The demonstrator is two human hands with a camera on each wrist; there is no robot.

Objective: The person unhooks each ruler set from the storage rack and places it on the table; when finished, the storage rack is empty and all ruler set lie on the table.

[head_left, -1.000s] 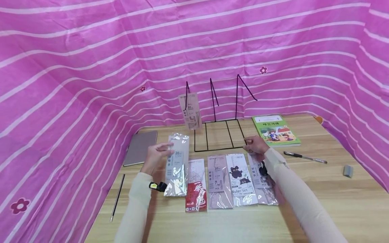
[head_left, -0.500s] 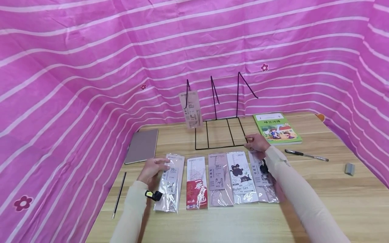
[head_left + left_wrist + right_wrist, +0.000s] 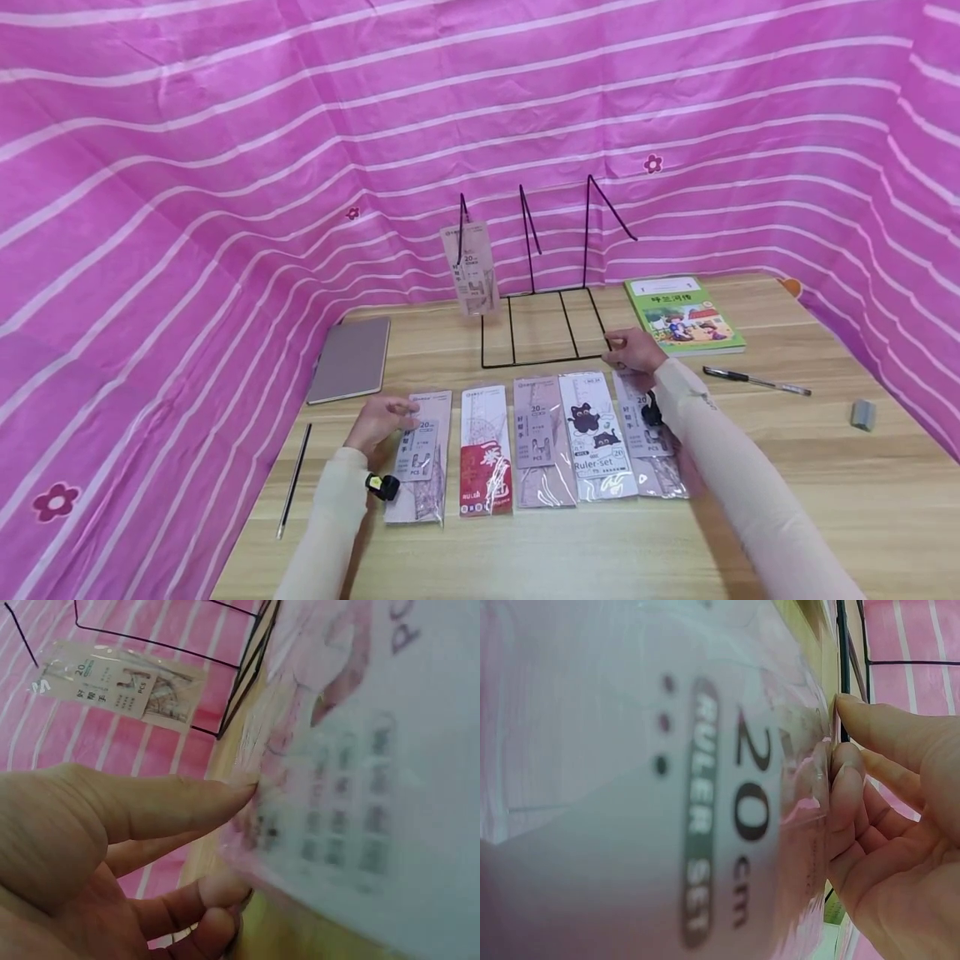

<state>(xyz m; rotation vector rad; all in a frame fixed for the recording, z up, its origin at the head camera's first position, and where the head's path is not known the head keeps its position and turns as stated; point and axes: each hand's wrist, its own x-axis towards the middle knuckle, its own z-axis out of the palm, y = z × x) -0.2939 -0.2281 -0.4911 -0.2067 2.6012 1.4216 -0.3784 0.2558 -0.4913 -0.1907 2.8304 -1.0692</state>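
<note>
At the left end of a row of packaged ruler sets, my left hand [image 3: 381,422] pinches the edge of a pink ruler set packet [image 3: 429,487], thumb on its clear film in the left wrist view. That packet lies close over the table. My right hand [image 3: 633,350] grips the front right corner of a black wire display rack [image 3: 543,363], its thumb on the wire in the right wrist view. Under the right wrist lies another pink ruler set [image 3: 660,475], partly hidden by the arm. A ruler set packet [image 3: 472,279] hangs from the rack's left prong.
Between the hands lie a red-and-white ruler set [image 3: 486,467], a pink ruler set [image 3: 542,442] and one with black cats [image 3: 596,442]. Around them are a grey notebook [image 3: 351,358], a pencil [image 3: 294,479], a green book [image 3: 686,317], a pen [image 3: 753,382] and a grey eraser [image 3: 862,414].
The left hand has brought its pink packet down and left, from tilted up beside the rack to lying at the row's left end. The right hand stays on the rack corner.
</note>
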